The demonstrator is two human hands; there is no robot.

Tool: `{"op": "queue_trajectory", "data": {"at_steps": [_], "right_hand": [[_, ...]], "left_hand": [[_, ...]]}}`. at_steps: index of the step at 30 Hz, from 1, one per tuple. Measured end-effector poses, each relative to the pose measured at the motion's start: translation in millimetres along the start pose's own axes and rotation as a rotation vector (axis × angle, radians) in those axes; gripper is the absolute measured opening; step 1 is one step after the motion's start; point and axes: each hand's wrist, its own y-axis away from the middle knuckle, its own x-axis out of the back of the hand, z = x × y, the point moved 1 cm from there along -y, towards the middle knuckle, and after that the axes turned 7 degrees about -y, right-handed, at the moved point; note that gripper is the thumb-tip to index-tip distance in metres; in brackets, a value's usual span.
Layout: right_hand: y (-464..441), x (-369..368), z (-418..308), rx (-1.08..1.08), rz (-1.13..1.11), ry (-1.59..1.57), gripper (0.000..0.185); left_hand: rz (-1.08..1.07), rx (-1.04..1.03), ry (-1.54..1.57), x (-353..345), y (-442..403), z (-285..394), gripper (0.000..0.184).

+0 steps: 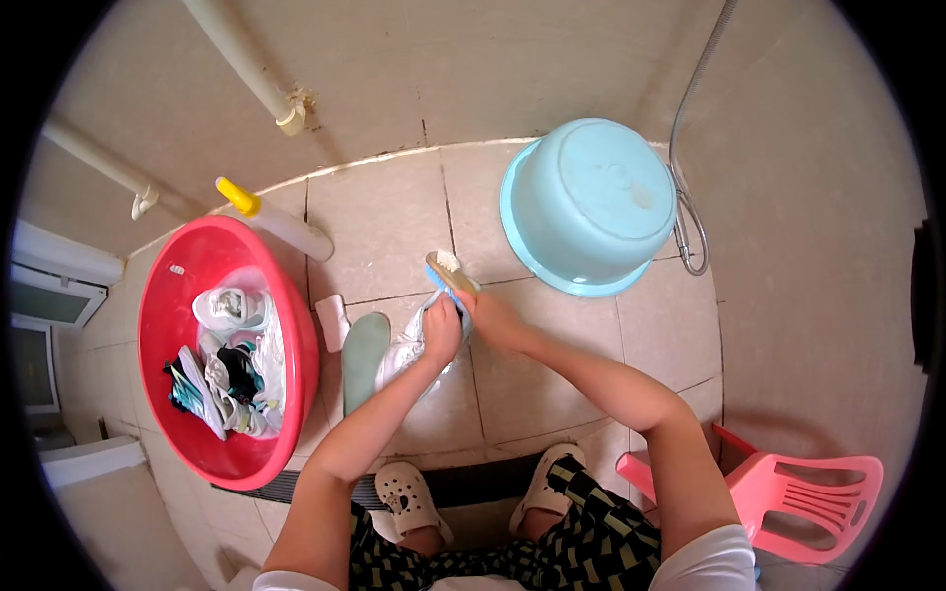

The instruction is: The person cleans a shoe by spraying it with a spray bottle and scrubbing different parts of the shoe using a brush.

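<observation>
My left hand [443, 330] is closed on a white shoe [402, 357], its fingers at the shoe's upper end. In my right hand [496, 320] is a scrub brush [450, 273] with a wooden-looking back and blue bristles, held against or just above that end of the shoe. White foam shows by the brush head. Left of the shoe lies a grey-green insole [366, 357] on the tiles, and beside it a small pale pink piece [333, 322], perhaps soap or a cloth. My hands partly cover the shoe.
A red basin [304, 340] with several wet shoes stands left, near a white bottle [296, 231] with a yellow top. An upturned light-blue basin [616, 192] sits right, beside a shower hose [680, 138]. A pink plastic chair [803, 502] and a dark floor grate [473, 485] are close by.
</observation>
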Motion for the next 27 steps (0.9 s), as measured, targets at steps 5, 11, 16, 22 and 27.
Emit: {"op": "queue_trajectory", "data": {"at_steps": [5,11,16,22,27], "right_hand": [[-35.7,-3.3,15.9,0.082,-0.002,0.121,0.065],[-20.8,22.5,19.5,-0.123,0.028,-0.044,0.074],[32.4,36.7,42.8,-0.059,-0.019,0.116,0.071],[43.0,14.8,45.8,-0.064,0.032,0.06,0.064],[8.4,14.2,39.8,0.016,0.024,0.143,0.059]], "left_hand": [[0.008,-0.059,0.0,0.3,-0.4,2.9,0.038],[-0.057,0.074,0.185,5.1,2.2,6.1,0.045],[-0.052,0.091,0.189,3.4,2.5,4.3,0.047],[-0.036,0.057,0.102,8.0,2.8,16.6,0.045],[0.003,0.004,0.024,5.7,0.9,19.1,0.043]]}}
